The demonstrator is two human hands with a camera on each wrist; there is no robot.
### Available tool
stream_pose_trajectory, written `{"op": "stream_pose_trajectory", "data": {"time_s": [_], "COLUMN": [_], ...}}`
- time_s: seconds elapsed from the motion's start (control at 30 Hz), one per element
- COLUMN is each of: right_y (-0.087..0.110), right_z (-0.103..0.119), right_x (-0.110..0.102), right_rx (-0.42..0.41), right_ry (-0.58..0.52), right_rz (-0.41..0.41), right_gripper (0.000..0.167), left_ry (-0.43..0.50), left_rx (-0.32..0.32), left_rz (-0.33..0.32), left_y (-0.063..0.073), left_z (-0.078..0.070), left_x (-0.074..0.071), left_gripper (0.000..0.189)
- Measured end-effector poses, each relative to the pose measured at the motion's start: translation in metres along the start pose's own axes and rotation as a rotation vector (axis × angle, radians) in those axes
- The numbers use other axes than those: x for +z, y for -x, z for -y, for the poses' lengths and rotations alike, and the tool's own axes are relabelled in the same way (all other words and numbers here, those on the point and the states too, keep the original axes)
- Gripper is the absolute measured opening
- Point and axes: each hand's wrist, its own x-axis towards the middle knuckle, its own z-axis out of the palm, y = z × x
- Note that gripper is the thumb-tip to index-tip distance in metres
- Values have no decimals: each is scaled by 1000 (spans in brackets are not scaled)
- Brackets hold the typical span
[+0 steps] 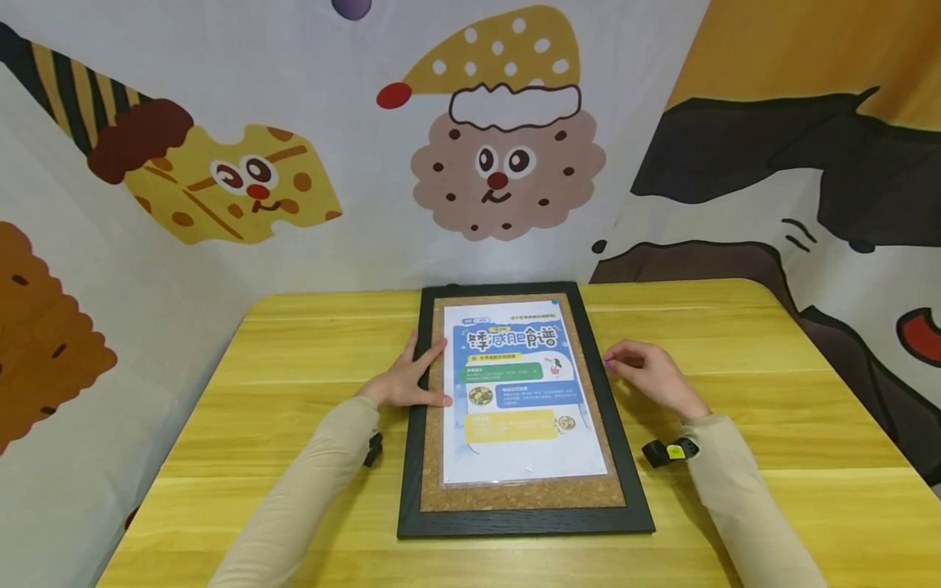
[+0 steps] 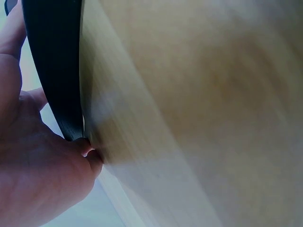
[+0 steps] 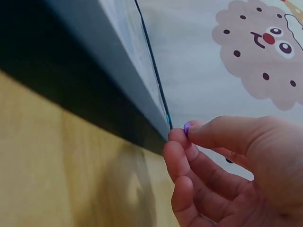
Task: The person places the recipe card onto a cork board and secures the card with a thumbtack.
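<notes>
**One spread left hand [image 1: 403, 382], a black-framed corkboard [image 1: 525, 498], a pinching right hand [image 1: 654, 374]**

The left hand straddles the board's left rail, thumb and forefinger splayed inward. The board lies flat on the wood-grain table [image 1: 294, 367]; it looks stiff and fairly light, best held by its rails. Its long axis runs away from the person, the far end veering slightly left. On the cork, the diet-recipe poster [image 1: 524, 392] lies lengthwise with it, title at the far end; probably laminated, it should be thin, bendy and slippery, best handled by its edges. A blue thumbtack [image 1: 555, 302] sits at its far right corner. Just beyond the right rail, the right hand's thumb and forefinger pinch a purple thumbtack [image 3: 187, 129]: tiny, hard, easily dropped, best held by the head. Its needle is hidden, so its direction cannot be told.
</notes>
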Motion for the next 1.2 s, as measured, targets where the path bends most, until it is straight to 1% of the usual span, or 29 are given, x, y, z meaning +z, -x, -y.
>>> {"op": "stream_pose_trajectory", "data": {"time_s": [0.13,0.23,0.37,0.43,0.63,0.8,1.07,1.2], "right_y": [-6,-11,-17,-21,-28,-32,-41,-47], "right_z": [5,10,15,18,23,25,31,33], "right_x": [2,3,5,7,14,23,36,40], "right_rx": [10,13,-6,-9,9,0,19,11], "right_ry": [-17,-57,-88,-87,-100,-96,-105,-104], "right_rz": [22,42,62,66,91,92,106,110], "right_gripper": [17,19,21,22,22,20,20,22], "left_ry": [3,-2,-6,-6,6,6,-1,-1], "left_rx": [-1,-4,-3,-6,3,-4,-11,-17], "left_rz": [-1,1,2,5,0,3,-5,-6], "left_y": [-1,-3,-7,-8,-5,-2,-1,-1], "left_z": [3,7,14,15,9,3,1,0], "left_x": [1,4,7,8,5,1,1,1], "left_gripper": [104,106,107,107,106,102,102,102]}}
